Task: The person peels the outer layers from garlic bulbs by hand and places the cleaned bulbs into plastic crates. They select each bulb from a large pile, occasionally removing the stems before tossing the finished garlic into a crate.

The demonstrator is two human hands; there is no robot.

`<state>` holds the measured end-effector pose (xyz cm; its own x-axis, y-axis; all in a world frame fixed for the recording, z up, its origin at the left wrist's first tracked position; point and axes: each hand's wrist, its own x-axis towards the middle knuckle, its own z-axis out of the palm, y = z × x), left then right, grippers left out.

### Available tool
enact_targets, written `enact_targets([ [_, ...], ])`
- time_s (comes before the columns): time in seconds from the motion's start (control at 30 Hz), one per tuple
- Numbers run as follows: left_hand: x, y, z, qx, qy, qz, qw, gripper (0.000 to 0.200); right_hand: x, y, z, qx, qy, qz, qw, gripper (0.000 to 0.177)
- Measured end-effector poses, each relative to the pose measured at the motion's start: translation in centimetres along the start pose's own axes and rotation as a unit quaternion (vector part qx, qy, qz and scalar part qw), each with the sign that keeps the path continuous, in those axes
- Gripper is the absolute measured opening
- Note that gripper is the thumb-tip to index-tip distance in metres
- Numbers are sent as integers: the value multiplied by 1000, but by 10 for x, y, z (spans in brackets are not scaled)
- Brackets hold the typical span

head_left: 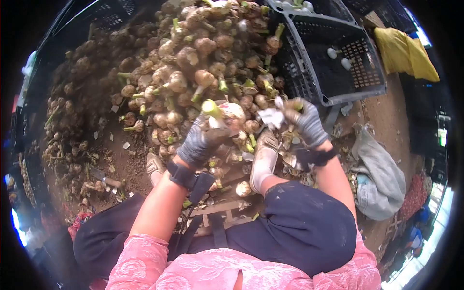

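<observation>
With my grey-gloved left hand [200, 142] clamped on a pale round bulb with a green stem [233, 115] and my grey-gloved right hand [305, 124], apart beside it, pinching a torn white papery skin [271, 117], I judge I am peeling, and the next move calls for dropping this skin.

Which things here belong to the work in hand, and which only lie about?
In the work: left hand holding a bulb; right hand holding peel; pile of unpeeled bulbs; crate with a few white ones.
Lying about: yellow cloth; grey cloth.
</observation>
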<state>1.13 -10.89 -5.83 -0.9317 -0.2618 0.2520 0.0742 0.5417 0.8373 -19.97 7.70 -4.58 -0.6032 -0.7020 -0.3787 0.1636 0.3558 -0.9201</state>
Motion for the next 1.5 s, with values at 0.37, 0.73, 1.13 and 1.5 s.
enact_targets([
  [0.37,36,13,71,-437,141,-219,861,70,14,-9,35,-110,-163,-304,932,27],
  [0.73,46,28,47,-783,165,-123,587,37,-22,-106,73,-306,-94,-468,824,12],
  [1.13,5,179,-125,-506,4,-31,862,50,-113,-247,108,98,-305,-189,928,25],
  [1.5,-45,220,-132,-249,248,109,930,42,-154,-245,140,28,-247,-270,930,14],
])
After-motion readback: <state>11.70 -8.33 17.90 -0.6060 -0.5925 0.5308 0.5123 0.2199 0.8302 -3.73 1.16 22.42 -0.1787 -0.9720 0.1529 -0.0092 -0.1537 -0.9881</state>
